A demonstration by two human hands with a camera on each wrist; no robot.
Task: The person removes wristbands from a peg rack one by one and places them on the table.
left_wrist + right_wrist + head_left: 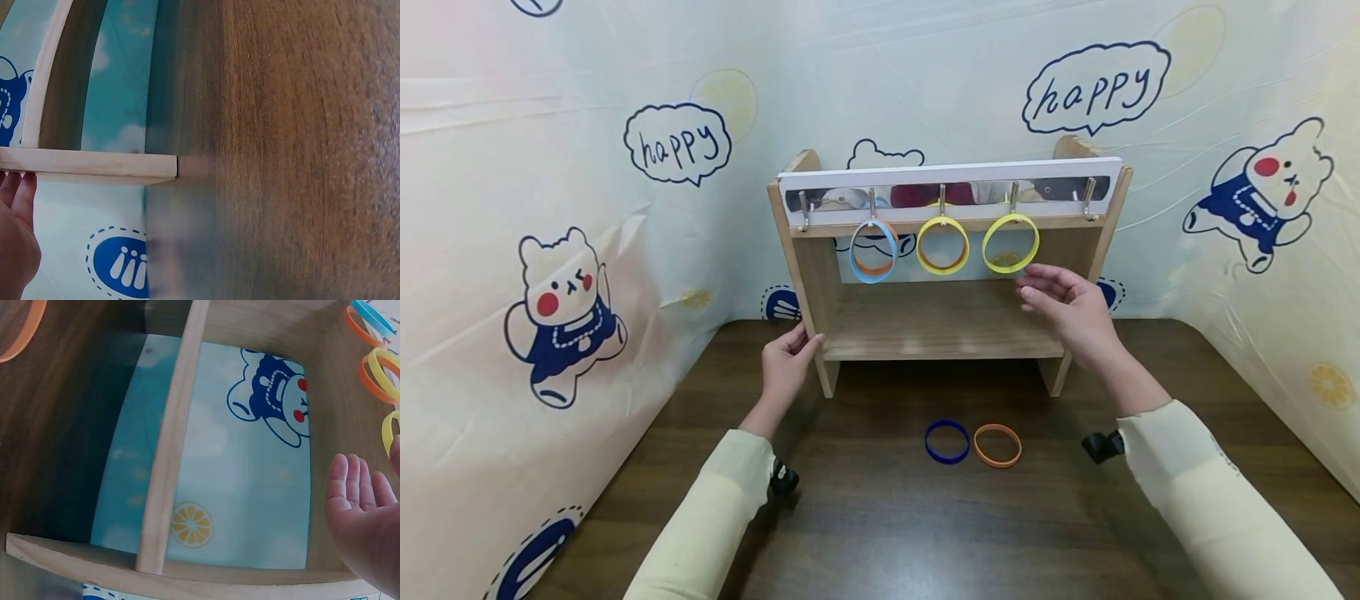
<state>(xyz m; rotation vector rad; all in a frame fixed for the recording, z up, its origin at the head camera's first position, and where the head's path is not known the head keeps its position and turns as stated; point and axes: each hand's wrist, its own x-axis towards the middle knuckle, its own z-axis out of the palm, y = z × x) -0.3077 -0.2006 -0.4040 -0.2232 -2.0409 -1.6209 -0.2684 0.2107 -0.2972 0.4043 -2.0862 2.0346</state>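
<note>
A wooden rack (940,321) with a row of metal hooks stands on the table. My left hand (786,362) holds the edge of its left side panel; in the left wrist view the fingers (24,194) press that panel's face. Beside the lower right of a hanging yellow wristband (1036,242) is my right hand (1071,312), fingers extended and nothing held. The thumb overlaps this band in the right wrist view. To its left hang a yellow band (921,254) with an orange one behind it, and a light blue band (853,262), also backed by orange.
A dark blue wristband (927,450) and an orange wristband (997,465) lie side by side on the table (895,533) in front of the rack. The outermost left hook (803,212) and right hook (1088,200) hold no band. Printed cloth (910,75) surrounds the table's back and sides.
</note>
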